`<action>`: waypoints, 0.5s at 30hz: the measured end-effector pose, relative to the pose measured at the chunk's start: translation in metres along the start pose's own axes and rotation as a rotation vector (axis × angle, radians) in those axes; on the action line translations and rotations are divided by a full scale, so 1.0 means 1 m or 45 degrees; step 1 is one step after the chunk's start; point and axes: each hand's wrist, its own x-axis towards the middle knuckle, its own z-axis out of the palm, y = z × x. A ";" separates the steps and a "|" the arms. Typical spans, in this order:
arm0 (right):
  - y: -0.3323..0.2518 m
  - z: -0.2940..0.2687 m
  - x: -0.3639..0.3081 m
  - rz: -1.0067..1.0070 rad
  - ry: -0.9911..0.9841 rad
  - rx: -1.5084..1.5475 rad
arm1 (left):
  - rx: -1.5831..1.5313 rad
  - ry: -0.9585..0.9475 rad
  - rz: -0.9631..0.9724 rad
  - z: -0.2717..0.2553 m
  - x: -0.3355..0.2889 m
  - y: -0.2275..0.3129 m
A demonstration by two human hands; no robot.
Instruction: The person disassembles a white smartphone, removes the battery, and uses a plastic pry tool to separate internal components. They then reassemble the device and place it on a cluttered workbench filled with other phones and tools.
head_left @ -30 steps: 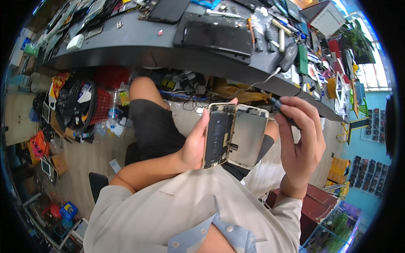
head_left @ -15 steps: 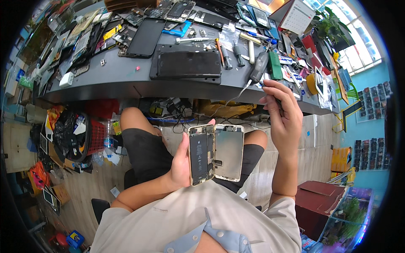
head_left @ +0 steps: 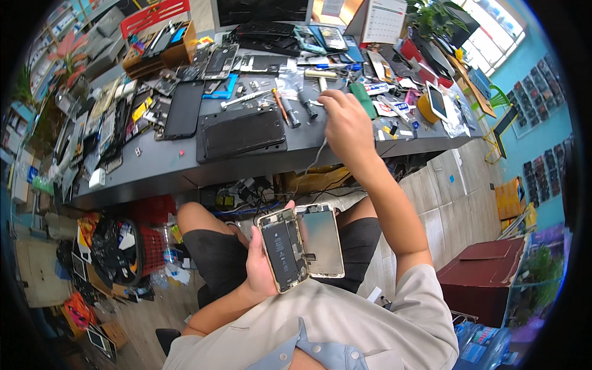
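My left hand [head_left: 261, 269] holds an opened smartphone [head_left: 283, 251] above my lap. Its body, with a black battery, lies on the left, and the silvery back of its screen panel [head_left: 321, 242] is folded out to the right. Over the desk, my right hand [head_left: 349, 126] is closed with its fingers curled. Whatever lies in or under those fingers is hidden. Just left of it are two dark-handled screwdrivers [head_left: 308, 106] and an orange one [head_left: 279, 103]. A thin cable [head_left: 319, 154] hangs over the desk edge below this hand.
On the desk [head_left: 157, 161] lie a large black phone on a dark pad [head_left: 242, 134], another black phone [head_left: 182, 111], a green block [head_left: 362, 100] and many phone parts. A round yellow stand [head_left: 425, 108] holds a white device. Left of my legs stands a red basket [head_left: 151, 250].
My right hand has moved forward and left over the desk, covering the dark corded device seen there before. The view has tilted up; my left hand still holds the opened smartphone.
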 end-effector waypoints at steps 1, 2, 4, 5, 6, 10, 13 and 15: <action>0.001 0.008 0.002 0.018 -0.022 -0.058 | -0.011 -0.008 -0.006 0.001 0.000 0.001; 0.002 0.015 0.004 0.022 -0.067 -0.132 | -0.022 -0.015 -0.009 0.003 -0.001 0.002; 0.003 0.029 0.006 0.035 -0.154 -0.261 | 0.032 -0.013 -0.022 0.005 -0.002 0.004; 0.004 0.034 0.007 0.037 -0.180 -0.317 | 0.038 -0.005 -0.027 0.006 -0.002 0.005; 0.005 0.039 0.008 0.029 -0.205 -0.372 | 0.039 0.004 -0.031 0.005 -0.002 0.005; 0.009 0.052 0.007 0.028 -0.169 -0.396 | 0.103 0.054 -0.025 0.004 -0.001 0.004; 0.011 0.056 0.006 0.033 -0.175 -0.386 | 0.121 0.056 -0.024 0.002 0.001 0.003; 0.011 0.055 0.007 0.070 -0.197 -0.358 | 0.029 0.017 -0.026 0.002 0.003 0.002</action>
